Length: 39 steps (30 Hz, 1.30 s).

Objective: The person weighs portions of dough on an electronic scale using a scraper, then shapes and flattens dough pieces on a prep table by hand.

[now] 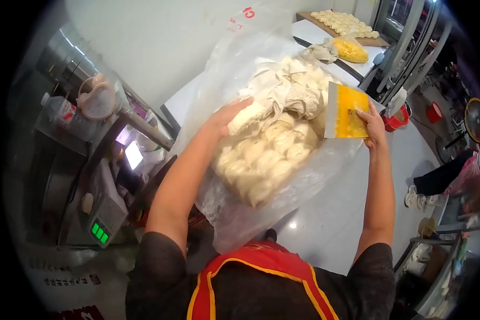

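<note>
A board-like layer of pale, rounded dough pieces [264, 154] lies before me in a large clear plastic bag [218, 69]. A crumpled off-white cloth [272, 96] covers the far part of the dough. My left hand [230, 118] is at the left side, its fingers and thumb around a bunched pale edge that looks like the cloth. On the right, my right hand [375, 127] grips a yellow dough scraper [349, 113] with a pale metal edge. The scraper is upright beside the dough, its blade edge facing left. The dough's underside is hidden.
A white table [336, 176] lies underneath. At the back are a board of dough pieces [344, 24], a bag of yellow food [350, 49] and another cloth [321, 52]. Left stand a digital scale [100, 232] and plastic bottle [58, 109]. A person's legs [440, 178] show at right.
</note>
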Available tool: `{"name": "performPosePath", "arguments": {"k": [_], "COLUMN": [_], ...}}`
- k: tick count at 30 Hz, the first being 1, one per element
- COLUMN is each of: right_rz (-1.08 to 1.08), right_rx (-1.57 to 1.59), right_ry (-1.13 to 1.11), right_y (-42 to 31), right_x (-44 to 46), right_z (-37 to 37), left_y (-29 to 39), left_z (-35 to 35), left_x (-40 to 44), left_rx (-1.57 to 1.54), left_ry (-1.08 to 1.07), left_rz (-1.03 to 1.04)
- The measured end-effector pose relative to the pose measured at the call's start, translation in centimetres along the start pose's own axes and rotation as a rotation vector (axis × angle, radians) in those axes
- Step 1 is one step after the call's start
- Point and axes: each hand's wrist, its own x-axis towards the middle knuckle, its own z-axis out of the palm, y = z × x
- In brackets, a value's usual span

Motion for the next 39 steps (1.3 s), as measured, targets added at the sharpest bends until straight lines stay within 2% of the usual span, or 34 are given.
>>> {"name": "performPosePath", "arguments": {"k": [2,3,6,7,10,12,13,14,16,18,21,23,24,29,32,35,39], "right_rz": [-0.014,-0.014,-0.048,-0.073,-0.083,-0.042,-0.024,-0.002,0.002,-0.037,0.099,0.135,0.158,0.131,0.176,0.213,0.096], "right_rx": [0.039,0.030,0.028,0.038,0.081,0.144,0.146,0.149,0.095,-0.071,-0.308,-0.187,-0.129,-0.235,-0.195,-0.253,-0.461], "right_ry": [0.028,0.039,0.022,0.030,0.080,0.068,0.082,0.093,0.185,0.446,0.688,0.684,0.684,0.491,0.495,0.605,0.596], "right_y": [0.1,-0.1,0.6,0.5,-0.5,-1.8,-1.9,-1.2,-1.0,2.3,1.3,0.6,0.5,0.6,0.8,-1.0,-1.0], "right_x": [0.3,-0.1,0.3,0.6,0.7,2.2,3.9,5.6,7.8,13.9,14.8,15.5,15.6,17.3,17.8,14.3,12.8], "right_z": [-1.4,-1.7,-4.3,-5.0,-5.1,-3.8,-3.1,-2.4,0.2,0.5,2.9,3.9,4.2,5.2,5.7,7.4,5.7], "left_y": [-0.2,-0.8,-1.0,0.4,2.7,1.7,0.8,-0.8,-2.8,-4.3,-5.9,-7.1,-8.0,-10.9,-11.9,-11.8,-14.0], "left_z": [0.1,0.7,1.2,2.9,4.6,3.1,3.1,1.6,1.2,-0.3,0.0,-0.7,-1.7,-2.8,-1.8,0.7,0.5], "left_x": [1.7,1.8,2.2,-0.1,-5.1,-5.5,-5.9,-5.5,-6.9,-7.6,-11.0,-12.5,-12.9,-13.1,-13.1,-13.5,-12.3], "left_rx": [0.032,-0.083,-0.136,-0.053,0.175,0.343,0.313,0.250,0.105,-0.132,-0.156,-0.176,-0.207,-0.286,-0.229,-0.194,-0.052], "left_ry": [-0.003,-0.047,-0.099,-0.085,-0.263,-0.263,-0.255,-0.160,-0.106,-0.070,0.016,0.024,-0.058,-0.109,-0.069,-0.138,-0.167], "left_rz": [-0.103,-0.101,0.044,0.102,0.183,0.163,0.139,0.125,0.074,0.007,0.043,0.001,-0.013,-0.117,-0.102,-0.147,-0.176]}}
